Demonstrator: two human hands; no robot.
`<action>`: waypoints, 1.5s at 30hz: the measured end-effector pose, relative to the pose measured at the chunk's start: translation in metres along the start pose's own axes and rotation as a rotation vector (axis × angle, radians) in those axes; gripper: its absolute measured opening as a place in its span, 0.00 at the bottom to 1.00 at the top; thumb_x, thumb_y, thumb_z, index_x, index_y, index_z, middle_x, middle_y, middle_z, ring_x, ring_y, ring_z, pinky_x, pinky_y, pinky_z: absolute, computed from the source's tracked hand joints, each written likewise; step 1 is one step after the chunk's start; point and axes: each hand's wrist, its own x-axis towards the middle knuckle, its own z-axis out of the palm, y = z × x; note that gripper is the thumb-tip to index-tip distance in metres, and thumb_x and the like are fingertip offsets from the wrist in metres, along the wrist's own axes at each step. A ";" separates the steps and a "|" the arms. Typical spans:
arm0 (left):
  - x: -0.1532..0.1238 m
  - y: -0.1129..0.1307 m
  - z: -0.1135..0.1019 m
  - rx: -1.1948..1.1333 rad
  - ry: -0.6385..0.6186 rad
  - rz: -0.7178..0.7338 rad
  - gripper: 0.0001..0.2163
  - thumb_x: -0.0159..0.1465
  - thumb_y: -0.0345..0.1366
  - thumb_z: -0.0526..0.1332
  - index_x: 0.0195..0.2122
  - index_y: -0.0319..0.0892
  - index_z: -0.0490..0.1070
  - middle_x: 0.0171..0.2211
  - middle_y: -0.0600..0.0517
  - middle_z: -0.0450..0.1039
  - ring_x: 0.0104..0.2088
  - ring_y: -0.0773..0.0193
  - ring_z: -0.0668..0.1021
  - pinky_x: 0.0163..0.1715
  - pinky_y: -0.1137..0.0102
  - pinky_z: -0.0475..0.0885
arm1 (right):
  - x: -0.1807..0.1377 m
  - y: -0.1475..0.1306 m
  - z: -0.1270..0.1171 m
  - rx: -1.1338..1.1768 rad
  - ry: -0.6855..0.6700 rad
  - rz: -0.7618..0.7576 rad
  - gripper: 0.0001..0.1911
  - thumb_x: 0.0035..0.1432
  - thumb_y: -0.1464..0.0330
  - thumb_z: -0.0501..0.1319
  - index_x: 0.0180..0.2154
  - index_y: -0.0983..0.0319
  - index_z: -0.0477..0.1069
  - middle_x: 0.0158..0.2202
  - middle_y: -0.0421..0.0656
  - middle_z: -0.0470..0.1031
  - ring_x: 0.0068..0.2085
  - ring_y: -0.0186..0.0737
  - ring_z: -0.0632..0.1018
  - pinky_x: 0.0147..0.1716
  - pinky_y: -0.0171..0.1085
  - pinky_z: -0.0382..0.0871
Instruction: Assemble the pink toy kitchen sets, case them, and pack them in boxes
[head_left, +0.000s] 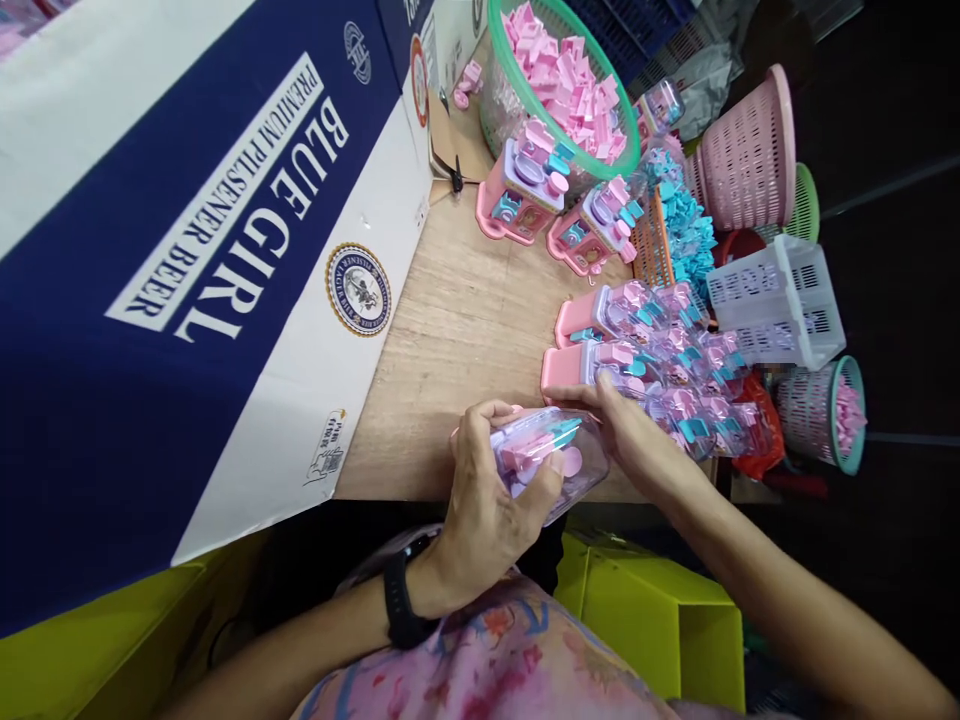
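Observation:
My left hand (491, 495) grips a toy set (559, 455) with a clear plastic cover, pink and lilac parts showing inside. It is held just above the near edge of the wooden table (457, 320). My right hand (626, 430) holds the far side of the same toy, fingers on its top edge. A black watch sits on my left wrist. Right behind the hands lie several finished covered toy sets (660, 360) stacked in rows.
A big blue and white cardboard box (187, 280) walls the left side. Two uncovered pink toys (555, 205) stand at the back by a green basket (634, 150) of pink parts. Pink, white and green baskets (750, 150) stand right; a yellow stool (652, 610) sits below.

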 end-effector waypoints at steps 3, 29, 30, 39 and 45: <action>-0.001 0.000 -0.001 0.007 0.008 -0.002 0.21 0.66 0.45 0.66 0.55 0.46 0.60 0.55 0.43 0.72 0.57 0.50 0.76 0.58 0.52 0.72 | 0.024 -0.011 0.016 0.273 -0.077 0.299 0.36 0.68 0.39 0.52 0.36 0.64 0.79 0.36 0.50 0.83 0.33 0.45 0.82 0.32 0.37 0.76; -0.002 0.003 -0.001 0.012 -0.020 -0.055 0.17 0.65 0.44 0.64 0.50 0.46 0.62 0.49 0.46 0.71 0.51 0.53 0.76 0.53 0.56 0.70 | 0.020 -0.014 0.035 0.424 0.081 0.597 0.25 0.69 0.56 0.57 0.22 0.62 0.72 0.21 0.44 0.73 0.23 0.38 0.71 0.25 0.35 0.68; -0.002 0.003 -0.001 0.024 -0.023 -0.055 0.17 0.65 0.44 0.64 0.50 0.46 0.63 0.49 0.46 0.71 0.51 0.52 0.75 0.54 0.56 0.69 | 0.020 -0.013 0.036 0.400 0.099 0.571 0.23 0.67 0.58 0.60 0.22 0.62 0.73 0.22 0.44 0.73 0.23 0.38 0.71 0.25 0.34 0.68; 0.002 0.011 0.002 0.067 0.011 -0.045 0.13 0.65 0.43 0.62 0.47 0.45 0.65 0.46 0.48 0.71 0.48 0.53 0.75 0.53 0.55 0.68 | 0.026 -0.009 0.042 0.321 0.178 0.487 0.19 0.59 0.70 0.63 0.16 0.61 0.71 0.19 0.43 0.74 0.20 0.36 0.67 0.25 0.35 0.66; 0.000 0.007 0.001 0.012 0.018 -0.066 0.14 0.64 0.43 0.63 0.47 0.45 0.64 0.46 0.47 0.71 0.48 0.54 0.76 0.50 0.58 0.71 | 0.024 -0.008 0.039 0.319 0.165 0.473 0.20 0.61 0.68 0.62 0.17 0.60 0.71 0.18 0.43 0.72 0.21 0.38 0.68 0.26 0.36 0.66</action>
